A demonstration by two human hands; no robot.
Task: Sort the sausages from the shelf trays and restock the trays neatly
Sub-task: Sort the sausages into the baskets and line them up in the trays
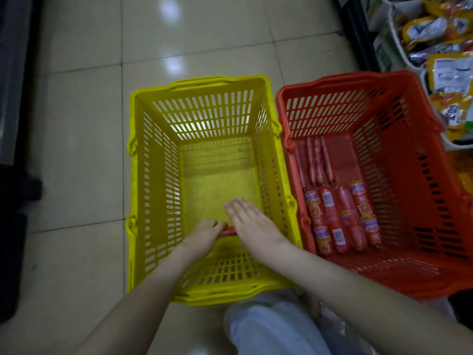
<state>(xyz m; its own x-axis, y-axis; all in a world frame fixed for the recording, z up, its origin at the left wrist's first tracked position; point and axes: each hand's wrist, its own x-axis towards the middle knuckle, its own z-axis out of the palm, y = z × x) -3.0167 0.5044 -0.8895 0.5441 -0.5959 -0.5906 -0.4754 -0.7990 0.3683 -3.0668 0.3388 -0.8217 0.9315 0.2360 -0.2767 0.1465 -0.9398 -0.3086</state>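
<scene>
— Two hands are being held down inside the yellow basket (pixel 153 201). What is being gripped by the left hand (pixel 204 234)?

— A red sausage (pixel 228 231) is being grasped there: the fingers are being curled round its left end, low over the basket floor.

— And the right hand (pixel 252 221)?

— It is being held flat, palm down, fingers straight and together, with nothing being clasped. The rest of the sausage is being covered by it; whether contact is being made cannot be told.

— What is being seen further right?

— The red basket (pixel 409 201) is being stood just beside the yellow one. Thin sausages (pixel 316 160) are being held at its far left, and thick sausages (pixel 340 221) are being laid side by side nearer the person. Beyond it, packets (pixel 435 29) are being displayed in white shelf trays (pixel 385 47).

— Is anything being put in the way?

— Both hands are being closed in on each side by the yellow basket's slotted walls.
</scene>
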